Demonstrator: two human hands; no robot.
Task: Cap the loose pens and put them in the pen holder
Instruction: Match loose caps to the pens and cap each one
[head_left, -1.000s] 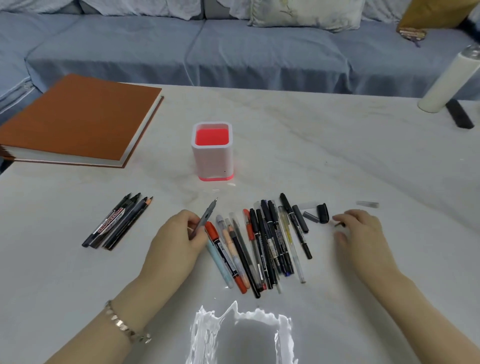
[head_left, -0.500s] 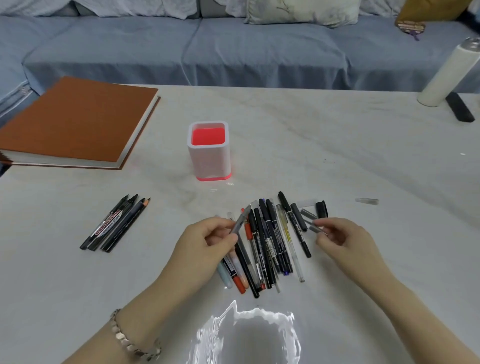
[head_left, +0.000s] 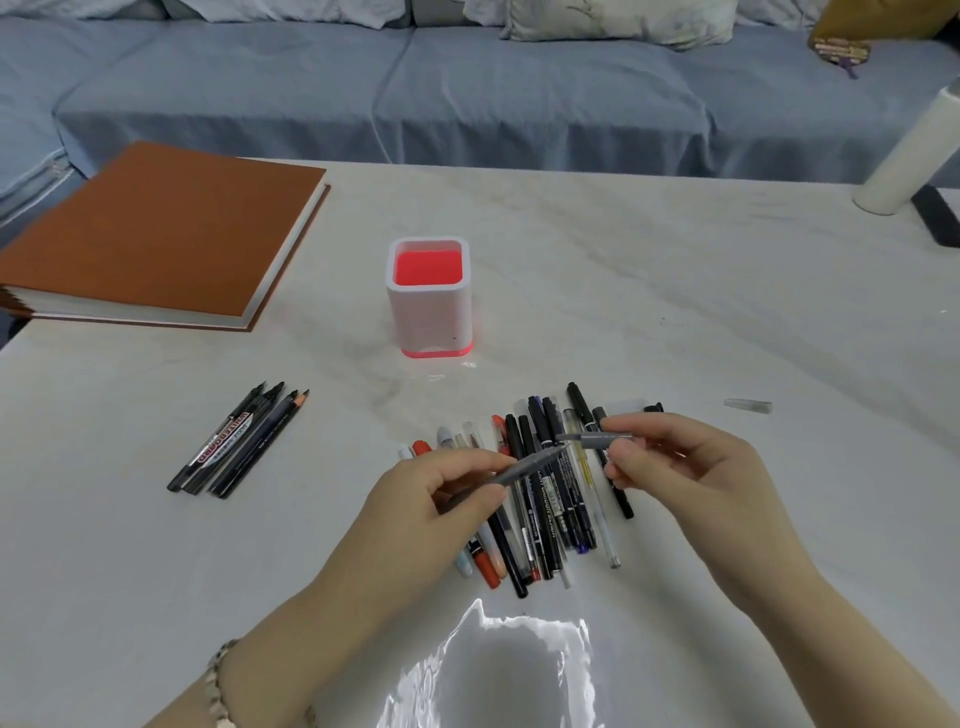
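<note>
We are pinching a grey pen (head_left: 524, 466) in our left hand (head_left: 436, 512) and its cap (head_left: 597, 440) in our right hand (head_left: 685, 467), tip nearing the cap's mouth above the pile (head_left: 540, 519); misalignment risks jabbing past. The holder (head_left: 429, 301) is standing at 12 o'clock.

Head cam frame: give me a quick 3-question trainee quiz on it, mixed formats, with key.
1. True or false: the pen holder already has pens standing in it.
2. Which does the right hand hold? A) a grey cap B) a red marker C) a pencil
3. Fill in: the left hand holds a grey ____, tip pointed at the cap.

Key: 1. False, its red inside shows with nothing in it. 2. A. 3. Pen; the cap is not on it yet.
</note>
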